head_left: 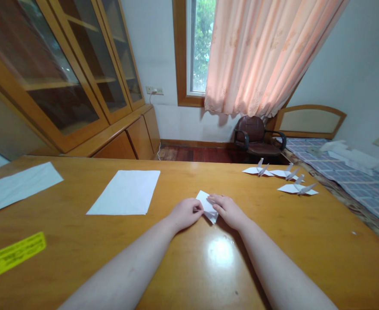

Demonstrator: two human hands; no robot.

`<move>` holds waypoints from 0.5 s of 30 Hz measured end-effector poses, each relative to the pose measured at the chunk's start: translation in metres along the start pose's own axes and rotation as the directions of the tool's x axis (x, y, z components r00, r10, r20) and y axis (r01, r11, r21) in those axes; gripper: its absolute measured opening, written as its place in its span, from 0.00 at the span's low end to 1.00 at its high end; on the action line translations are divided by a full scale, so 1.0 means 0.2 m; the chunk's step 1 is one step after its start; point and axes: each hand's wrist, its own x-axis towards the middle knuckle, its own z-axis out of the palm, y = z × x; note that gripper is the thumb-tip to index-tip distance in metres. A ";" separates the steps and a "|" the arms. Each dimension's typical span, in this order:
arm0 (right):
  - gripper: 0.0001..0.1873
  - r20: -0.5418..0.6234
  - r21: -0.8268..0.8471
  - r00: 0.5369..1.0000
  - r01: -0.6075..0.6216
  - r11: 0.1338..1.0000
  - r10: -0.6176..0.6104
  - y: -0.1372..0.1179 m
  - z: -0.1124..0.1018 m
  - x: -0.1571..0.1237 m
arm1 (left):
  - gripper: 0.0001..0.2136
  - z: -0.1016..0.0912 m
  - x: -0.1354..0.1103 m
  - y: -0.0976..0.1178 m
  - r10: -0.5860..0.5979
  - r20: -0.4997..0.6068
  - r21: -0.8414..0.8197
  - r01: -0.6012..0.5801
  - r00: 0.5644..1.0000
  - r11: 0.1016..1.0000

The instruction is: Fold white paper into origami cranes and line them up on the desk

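Left hand (185,214) and right hand (228,211) grip a folded white paper (207,207) between closed fingers (197,208) at the near middle of a wooden counter (305,245). Three paper cranes (286,173) stand to the right, a flat white sheet (124,192) lies to the left, and a glass-fronted wooden cabinet (63,73) rises beyond.

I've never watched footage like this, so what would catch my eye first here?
Three white origami cranes stand at the right of the wooden desk. Between the left hand and right hand sits a small folded white paper. A bright yellow strip lies at the desk's left edge.
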 end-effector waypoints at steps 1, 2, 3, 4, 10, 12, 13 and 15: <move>0.21 0.003 0.003 1.000 0.007 1.000 -0.007 0.00 0.00 0.00 | 0.07 -0.01 0.00 0.00 -0.017 -0.008 -0.031 0.016 1.000 0.999; 0.21 0.007 0.003 1.000 0.017 1.000 -0.017 0.00 -0.01 0.00 | 0.07 -0.01 0.00 0.01 -0.030 -0.018 -0.056 0.029 0.999 0.998; 0.22 0.014 -0.003 1.000 0.026 1.000 -0.026 0.00 -0.01 -0.01 | 0.07 -0.02 0.01 0.01 -0.041 -0.030 -0.076 0.039 0.999 0.996; 0.23 0.022 -0.015 0.999 0.035 0.999 -0.035 0.00 -0.02 -0.01 | 0.08 -0.02 0.01 0.01 -0.051 -0.043 -0.094 0.047 0.998 0.994; 0.22 0.019 -0.092 1.000 0.022 0.996 -0.021 -0.03 -0.02 0.00 | 0.09 -0.03 0.02 0.00 -0.084 -0.078 -0.124 0.074 0.993 0.990; 0.15 0.007 -0.067 1.000 0.027 0.997 -0.026 -0.02 0.00 0.01 | 0.10 -0.03 0.02 0.00 -0.086 -0.090 -0.119 0.075 0.992 0.990; 0.14 0.002 -0.053 1.000 0.028 0.998 -0.028 -0.01 0.00 0.01 | 0.10 -0.03 0.02 -0.01 -0.091 -0.095 -0.117 0.080 0.991 0.990; 0.14 -0.011 -0.038 1.000 0.026 0.999 -0.027 0.00 0.01 0.02 | 0.10 -0.02 0.03 -0.01 -0.102 -0.099 -0.114 0.091 0.990 0.989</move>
